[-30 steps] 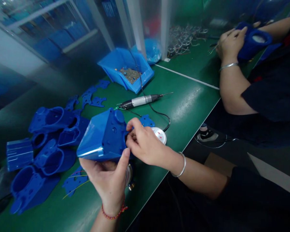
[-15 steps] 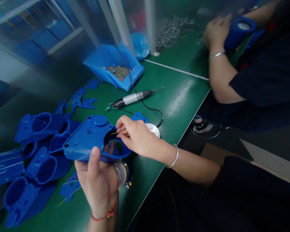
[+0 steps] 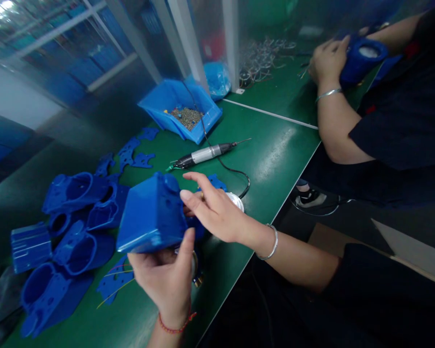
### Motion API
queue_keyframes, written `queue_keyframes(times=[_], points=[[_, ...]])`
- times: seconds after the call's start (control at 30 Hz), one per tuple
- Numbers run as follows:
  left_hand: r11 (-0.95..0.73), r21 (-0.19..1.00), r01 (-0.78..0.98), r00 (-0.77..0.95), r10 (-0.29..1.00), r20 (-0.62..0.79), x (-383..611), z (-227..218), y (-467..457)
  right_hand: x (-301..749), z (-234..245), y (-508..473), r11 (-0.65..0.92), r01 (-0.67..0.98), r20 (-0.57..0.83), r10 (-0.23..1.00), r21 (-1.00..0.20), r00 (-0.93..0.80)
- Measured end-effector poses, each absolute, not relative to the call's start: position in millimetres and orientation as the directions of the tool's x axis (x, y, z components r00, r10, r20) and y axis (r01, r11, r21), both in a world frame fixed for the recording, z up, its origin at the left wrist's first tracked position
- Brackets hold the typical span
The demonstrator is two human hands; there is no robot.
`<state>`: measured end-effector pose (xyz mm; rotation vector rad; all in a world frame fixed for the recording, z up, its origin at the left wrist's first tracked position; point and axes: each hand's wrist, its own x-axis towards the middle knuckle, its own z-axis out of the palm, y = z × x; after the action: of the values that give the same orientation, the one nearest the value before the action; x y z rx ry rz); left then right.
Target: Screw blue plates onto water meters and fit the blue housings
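My left hand [image 3: 166, 280] grips a blue plastic housing [image 3: 150, 212] from below, thumb on its near right edge. A smooth, boxy side of the housing faces me, and its round opening is turned out of sight. My right hand [image 3: 217, 208] is at the housing's right end, with thumb and forefinger spread apart. Its other fingers are partly hidden, and I cannot tell whether they touch the housing. Thin yellow and red wires [image 3: 116, 291] stick out below left, over a flat blue plate [image 3: 110, 282]. Behind my left hand, a brass fitting [image 3: 198, 280] partly shows.
Several blue housings [image 3: 76, 249] are heaped at left. An electric screwdriver [image 3: 206, 153] with a black cord lies behind my hands, near a blue bin of screws [image 3: 181, 111]. A white round disc [image 3: 237, 202] is beside my right hand. At right, a co-worker's hand [image 3: 328, 60] holds another blue part.
The housing has been turned, so its open ring no longer shows and a smooth side faces me. My right hand's pinch on a yellow wire has opened. The view has shifted slightly.
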<state>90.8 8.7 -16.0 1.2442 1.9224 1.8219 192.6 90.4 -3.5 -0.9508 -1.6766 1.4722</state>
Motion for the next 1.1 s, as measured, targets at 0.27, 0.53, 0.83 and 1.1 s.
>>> queue_keyframes(times=[0.27,0.53,0.83,1.1], points=[[-0.374,0.467,0.801,0.058,0.825,0.562,86,-7,-7,208,-2,105,-0.584,-0.331,-0.23,0.684,-0.741,-0.692],[-0.278,0.408,0.869,-0.003,0.824,0.567,36,24,20,205,-5,106,-0.673,-0.357,-0.296,0.654,-0.648,-0.696],[-0.382,0.225,0.896,0.231,0.835,0.5,34,32,36,205,-4,102,-0.609,-0.361,-0.272,0.704,-0.707,-0.656],[-0.327,0.512,0.794,0.206,0.938,0.279,28,38,49,210,2,130,-0.727,-0.15,-0.352,0.489,-0.67,-0.798]])
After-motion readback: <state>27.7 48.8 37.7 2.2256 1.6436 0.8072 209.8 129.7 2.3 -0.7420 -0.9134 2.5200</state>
